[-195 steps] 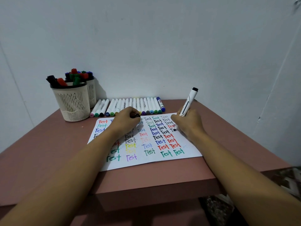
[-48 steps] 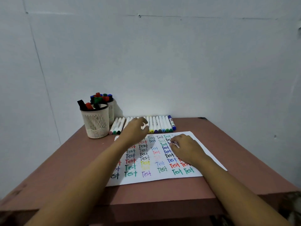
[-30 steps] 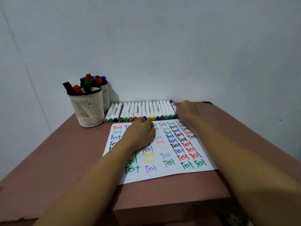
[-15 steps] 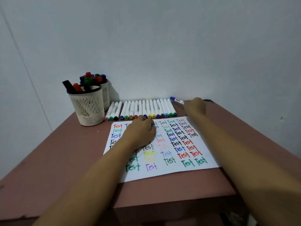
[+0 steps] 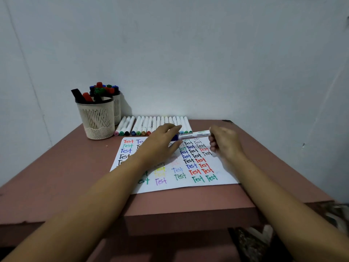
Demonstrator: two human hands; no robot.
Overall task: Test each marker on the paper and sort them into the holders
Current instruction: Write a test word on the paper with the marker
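The right hand (image 5: 224,143) is holding a white-barrelled marker with a blue cap (image 5: 194,134) level above the far edge of the sheet, its fingers (image 5: 212,140) curled tight round the tail end of the barrel. The blue cap is pointing left, toward the left hand (image 5: 160,144). That hand is hovering over the middle of the sheet with its fingers (image 5: 174,127) held apart, one above the cap and one below it. They are not visibly closed on the cap, and motion blur is hiding whether they are touching it.

Under both hands a white sheet of paper covered in rows of the word "Test" in red, green, blue, black, yellow and purple (image 5: 225,176) is lying flat on the reddish-brown worktop (image 5: 66,167). Both forearms are reaching in over the near edge.

Behind the sheet, a row of white markers with coloured end caps (image 5: 145,124) is lying side by side against the pale grey wall (image 5: 188,53), with the coloured ends facing the paper. The left hand is covering part of the row.

At the back left, a cream slotted plastic holder (image 5: 97,120) is standing upright just left of the row, with black and red markers (image 5: 85,95) sticking out of it. A second holder of the same kind (image 5: 117,108) is standing right behind it by the wall, packed with red, green and blue marker tops (image 5: 103,87).
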